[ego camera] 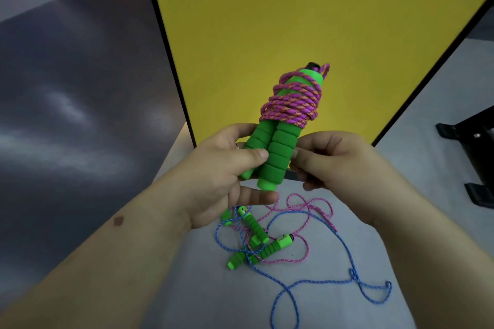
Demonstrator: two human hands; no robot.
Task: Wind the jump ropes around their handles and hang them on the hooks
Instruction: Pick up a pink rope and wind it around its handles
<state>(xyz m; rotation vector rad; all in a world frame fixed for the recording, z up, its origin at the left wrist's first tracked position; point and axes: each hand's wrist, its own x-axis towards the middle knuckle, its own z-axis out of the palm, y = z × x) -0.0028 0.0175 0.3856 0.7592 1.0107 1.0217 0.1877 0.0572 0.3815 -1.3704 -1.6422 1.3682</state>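
Observation:
I hold a wound jump rope up in front of me: two green foam handles (270, 152) side by side, with purple-and-orange rope (291, 104) coiled around their upper half. My left hand (224, 173) grips the lower part of the handles, thumb across the front. My right hand (331, 160) touches the right handle with curled fingertips. Below on the white floor lie a loose blue rope (344, 280) and a loose pink rope (307, 203), tangled together with their green handles (264, 248).
A yellow panel (294, 8) with black edges stands straight ahead. A dark grey wall (66, 115) is to the left. Black metal bracket feet (470, 157) sit at the right edge. No hooks are in view.

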